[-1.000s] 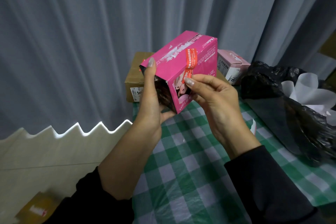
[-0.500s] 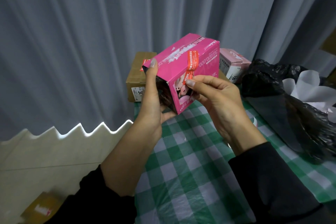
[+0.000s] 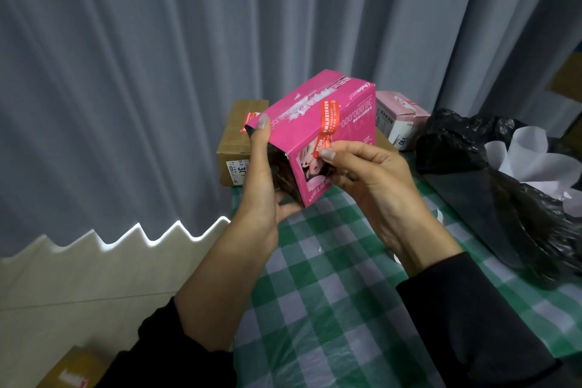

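Observation:
A bright pink carton (image 3: 302,123) is held in the air above the green checked table (image 3: 330,309). My left hand (image 3: 264,179) grips its left end, thumb up along the edge and fingers underneath. A red seal strip (image 3: 327,123) runs over the carton's top edge and down its front face. My right hand (image 3: 371,176) pinches the lower end of that strip between thumb and forefinger, and the end stands lifted off the box.
Behind the carton stand a brown cardboard box (image 3: 236,142) and a pale pink box (image 3: 396,116). A black plastic bag (image 3: 504,186) with white paper in it fills the table's right side. Grey curtains hang behind; a small box (image 3: 72,372) lies on the floor at lower left.
The carton and both hands have shifted slightly. My right hand keeps its pinch on the strip's lower end, which has come a little further off the front face.

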